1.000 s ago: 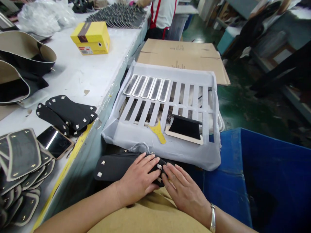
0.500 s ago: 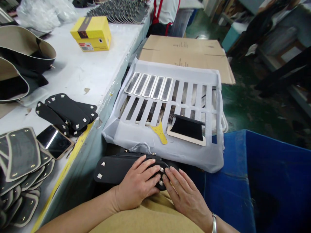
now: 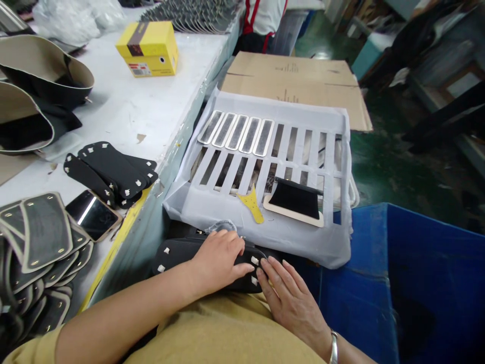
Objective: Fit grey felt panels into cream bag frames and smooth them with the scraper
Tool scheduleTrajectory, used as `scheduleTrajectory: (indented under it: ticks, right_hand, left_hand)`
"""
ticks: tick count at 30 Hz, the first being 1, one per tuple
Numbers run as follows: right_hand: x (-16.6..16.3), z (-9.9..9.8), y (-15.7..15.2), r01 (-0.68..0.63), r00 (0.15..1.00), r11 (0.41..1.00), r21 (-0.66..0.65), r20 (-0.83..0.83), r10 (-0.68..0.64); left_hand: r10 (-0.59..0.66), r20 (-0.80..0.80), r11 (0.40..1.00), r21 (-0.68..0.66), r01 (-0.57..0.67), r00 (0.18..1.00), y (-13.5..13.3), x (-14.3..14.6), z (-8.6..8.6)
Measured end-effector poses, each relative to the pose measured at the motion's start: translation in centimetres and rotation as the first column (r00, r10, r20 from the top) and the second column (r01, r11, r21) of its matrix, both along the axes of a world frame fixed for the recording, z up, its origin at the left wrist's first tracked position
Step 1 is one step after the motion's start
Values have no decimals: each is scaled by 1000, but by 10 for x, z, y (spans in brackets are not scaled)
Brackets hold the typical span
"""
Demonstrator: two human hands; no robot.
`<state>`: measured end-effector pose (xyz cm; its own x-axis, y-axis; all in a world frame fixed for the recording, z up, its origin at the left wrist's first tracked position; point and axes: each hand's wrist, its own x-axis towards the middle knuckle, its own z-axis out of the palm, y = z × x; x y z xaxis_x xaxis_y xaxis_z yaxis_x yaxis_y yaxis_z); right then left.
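Observation:
A black leather piece (image 3: 178, 255) with small white tabs lies across my lap at the bottom centre. My left hand (image 3: 220, 258) rests on top of it, fingers curled down and pressing near its right end. My right hand (image 3: 290, 298) lies flat beside it, fingers stretched out, their tips touching the white tabs at that same end. Just beyond my hands sits a white slotted tray (image 3: 265, 225) with several grey strips, a yellow scrap (image 3: 250, 202) and a black pad on a beige card (image 3: 295, 202).
On the white table (image 3: 144, 111) to the left lie a stack of black tabbed pieces (image 3: 111, 172), a phone (image 3: 93, 215), grey-edged panels (image 3: 38, 237) and a yellow box (image 3: 148, 48). A blue bin (image 3: 397, 283) stands right. Flat cardboard (image 3: 295, 83) lies beyond the tray. Another person stands far back.
My left hand has slid up and forward over the black piece and its fingers have curled. My right hand shifted slightly right. The view moved a little leftward.

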<state>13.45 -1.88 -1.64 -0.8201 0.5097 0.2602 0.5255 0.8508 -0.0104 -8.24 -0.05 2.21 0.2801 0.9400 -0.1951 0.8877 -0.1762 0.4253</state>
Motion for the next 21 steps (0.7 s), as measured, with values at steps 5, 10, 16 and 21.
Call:
scheduleTrajectory:
  ticks: [5, 10, 16, 21]
  right_hand:
    - [1, -1, -4, 15, 1000, 1000, -8, -4, -15]
    - [1, -2, -6, 33, 999, 999, -10, -1, -33]
    - [0, -3, -6, 40, 999, 999, -2, -2, -40]
    - [0, -3, -7, 47, 999, 999, 3, 9, -47]
  left_hand:
    - [-34, -17, 999, -22, 34, 999, 12, 0, -2]
    - [-72, 72, 991, -107, 80, 995, 19, -1, -6]
    - [-61, 111, 979, -186, 81, 992, 28, 1, -8]
    - [-105, 140, 973, -190, 131, 985, 30, 4, -10]
